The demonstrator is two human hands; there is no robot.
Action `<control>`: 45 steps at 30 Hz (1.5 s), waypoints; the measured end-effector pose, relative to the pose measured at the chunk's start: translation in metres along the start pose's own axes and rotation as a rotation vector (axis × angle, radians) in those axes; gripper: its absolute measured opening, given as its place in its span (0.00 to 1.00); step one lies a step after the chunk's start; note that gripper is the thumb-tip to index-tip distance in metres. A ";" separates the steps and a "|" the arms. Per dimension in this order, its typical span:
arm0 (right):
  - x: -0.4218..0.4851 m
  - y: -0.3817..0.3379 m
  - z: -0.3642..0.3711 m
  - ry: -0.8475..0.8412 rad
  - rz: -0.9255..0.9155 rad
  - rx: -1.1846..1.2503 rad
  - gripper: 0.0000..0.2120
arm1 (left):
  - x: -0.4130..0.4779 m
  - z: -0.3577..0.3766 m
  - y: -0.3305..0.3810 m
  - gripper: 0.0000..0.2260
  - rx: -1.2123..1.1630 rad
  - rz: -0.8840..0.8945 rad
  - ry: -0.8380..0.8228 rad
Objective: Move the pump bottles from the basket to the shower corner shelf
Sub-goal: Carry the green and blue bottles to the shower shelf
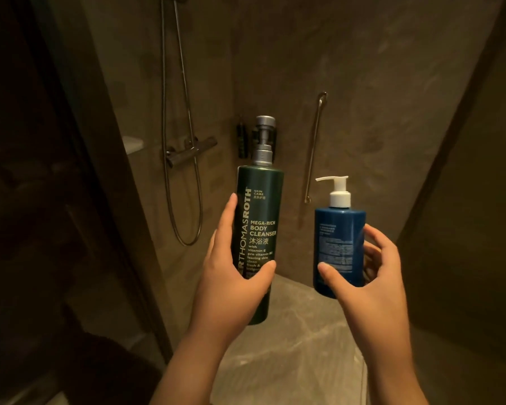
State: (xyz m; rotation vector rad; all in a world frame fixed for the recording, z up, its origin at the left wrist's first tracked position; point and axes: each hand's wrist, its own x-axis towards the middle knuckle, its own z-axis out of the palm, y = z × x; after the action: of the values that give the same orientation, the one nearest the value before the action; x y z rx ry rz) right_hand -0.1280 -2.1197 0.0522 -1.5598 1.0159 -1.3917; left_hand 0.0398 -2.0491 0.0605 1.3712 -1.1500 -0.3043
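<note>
My left hand [231, 276] grips a tall dark green pump bottle [259, 217] with a grey pump head, held upright in front of the shower's far corner. My right hand [371, 276] holds a shorter blue pump bottle [338, 244] with a white pump, also upright, thumb across its front and fingers round its right side. Both bottles are in the air above the shower floor. Dark bottles [242, 140] hang in wall holders in the corner behind the green bottle's pump. The basket is not in view.
A shower hose [187, 176] and mixer bar [192, 150] hang on the left wall. A vertical grab rail [314, 147] is on the right wall. A small white ledge [133, 144] shows at the left. The glass door's dark frame [100, 200] stands at left.
</note>
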 end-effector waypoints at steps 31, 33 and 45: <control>0.426 0.105 0.367 -0.696 -0.178 0.321 0.37 | 0.407 -0.034 -0.183 0.45 0.359 -0.014 0.625; 0.441 0.103 0.394 -0.792 -0.179 0.350 0.37 | 0.417 -0.044 -0.185 0.45 0.398 -0.036 0.719; 0.430 0.085 0.506 -1.235 -0.129 0.598 0.37 | 0.410 -0.079 -0.182 0.45 0.630 -0.107 1.163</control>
State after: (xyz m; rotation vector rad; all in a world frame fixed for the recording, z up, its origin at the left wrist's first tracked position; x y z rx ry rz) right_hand 0.4029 -2.5257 0.0865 -1.5824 -0.2370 -0.4671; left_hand 0.3706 -2.3591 0.1071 1.7464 -0.1644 0.7789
